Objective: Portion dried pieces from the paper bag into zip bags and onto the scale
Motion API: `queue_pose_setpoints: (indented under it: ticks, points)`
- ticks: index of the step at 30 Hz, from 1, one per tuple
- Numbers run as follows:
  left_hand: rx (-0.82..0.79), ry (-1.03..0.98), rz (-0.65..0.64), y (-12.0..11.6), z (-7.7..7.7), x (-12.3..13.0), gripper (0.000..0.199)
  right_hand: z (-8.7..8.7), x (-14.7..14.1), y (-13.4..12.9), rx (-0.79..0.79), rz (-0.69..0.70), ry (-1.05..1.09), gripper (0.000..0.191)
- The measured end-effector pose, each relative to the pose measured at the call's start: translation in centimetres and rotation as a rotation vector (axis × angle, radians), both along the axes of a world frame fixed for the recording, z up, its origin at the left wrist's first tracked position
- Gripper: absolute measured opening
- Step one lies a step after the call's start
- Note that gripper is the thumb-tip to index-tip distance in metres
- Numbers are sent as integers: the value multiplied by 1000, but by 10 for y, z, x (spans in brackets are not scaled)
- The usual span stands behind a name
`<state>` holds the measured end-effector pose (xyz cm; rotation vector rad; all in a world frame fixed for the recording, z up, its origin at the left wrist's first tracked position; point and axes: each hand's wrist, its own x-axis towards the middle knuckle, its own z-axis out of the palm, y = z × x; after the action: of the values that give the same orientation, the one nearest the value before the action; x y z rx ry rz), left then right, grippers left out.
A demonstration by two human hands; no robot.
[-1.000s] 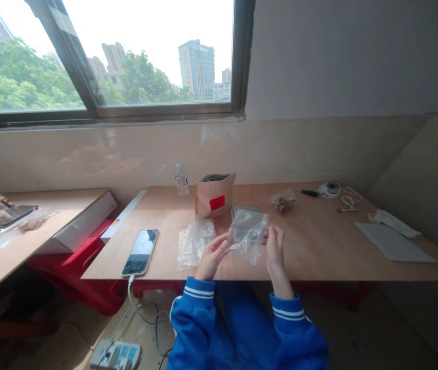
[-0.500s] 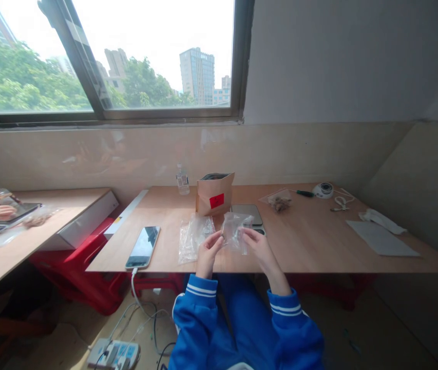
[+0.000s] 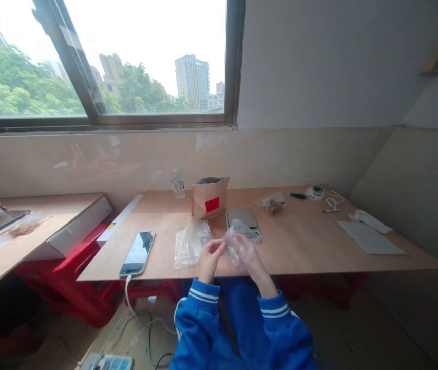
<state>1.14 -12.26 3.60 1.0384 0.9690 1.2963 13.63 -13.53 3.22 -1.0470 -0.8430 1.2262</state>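
A: So where is the small clear bag (image 3: 237, 241) just now?

B: Up off the wooden table (image 3: 303, 241), in front of the brown paper pouch (image 3: 210, 198) and on the person's side of the little scale (image 3: 243, 218) that lies beside that pouch. Both hands have it. The left hand (image 3: 210, 255) pinches one edge between narrow fingertips; the right hand (image 3: 250, 257) is curled round the other side, with the film bunched over its fingers.

A: And the way to handle this well?

B: I'd judge the mouth is being worked apart. Thin film clings to itself, so rub the two layers against each other at the rim rather than tugging, and keep the grip right at the edge. Whether the mouth is parted already, I cannot tell; the plastic is too crumpled and glossy.

A: Anything to mind near the pouch?

B: The spare stack of clear bags (image 3: 190, 241) lies in front of it toward the left hand, and further that way the phone (image 3: 138, 246) on its cable. Keep elbows in so neither slides.
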Motion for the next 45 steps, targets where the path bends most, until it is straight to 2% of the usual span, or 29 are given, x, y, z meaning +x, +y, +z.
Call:
queue_pose_setpoints:
  ticks: [4,8,10,13,18,20,22,25,28,31,33,34,36,38,40,41,43,45]
  points:
    - [16,62,32,3,-5,5,33,-8,0,5,-58,112,-25,43]
    - [2,48,39,8,-9,8,31,1,7,5,2,114,-121,34]
    - [-53,7,59,12,-11,5,31,5,12,5,5,107,-111,37]
    - [-143,-24,130,21,-11,-4,28,7,23,5,-32,114,-21,46]
    - [-269,-39,309,34,-7,-31,14,15,43,15,-7,111,22,46]
    - [-285,-35,341,38,-4,-42,11,29,45,32,33,77,7,45]
    - [-299,-30,366,40,-2,-51,12,52,40,58,128,44,-48,44]
    - [-306,-21,389,40,1,-59,15,94,19,107,397,-24,-224,34]
    - [-299,-10,378,37,1,-62,18,129,-7,151,652,-112,-517,22]
    - [-294,-7,367,34,-1,-66,21,143,-24,178,650,-19,-885,25]
    - [-289,-7,376,33,-3,-71,23,143,-29,183,615,45,-1047,28]
    - [-282,-4,378,32,-4,-73,24,142,-28,181,628,35,-1076,28]
    - [-264,3,373,32,-5,-76,25,137,-26,169,697,-73,-1029,29]
    - [-233,5,368,32,-4,-75,27,129,-22,148,708,-221,-890,30]
    - [-190,-8,371,34,-2,-70,30,113,-22,123,596,-300,-733,29]
    - [-167,-18,372,34,0,-66,31,102,-22,111,510,-288,-672,29]
    - [-121,-40,352,35,3,-58,33,75,-23,89,323,-240,-558,41]
    - [-101,-41,283,36,6,-53,34,48,-21,73,188,-100,-410,44]
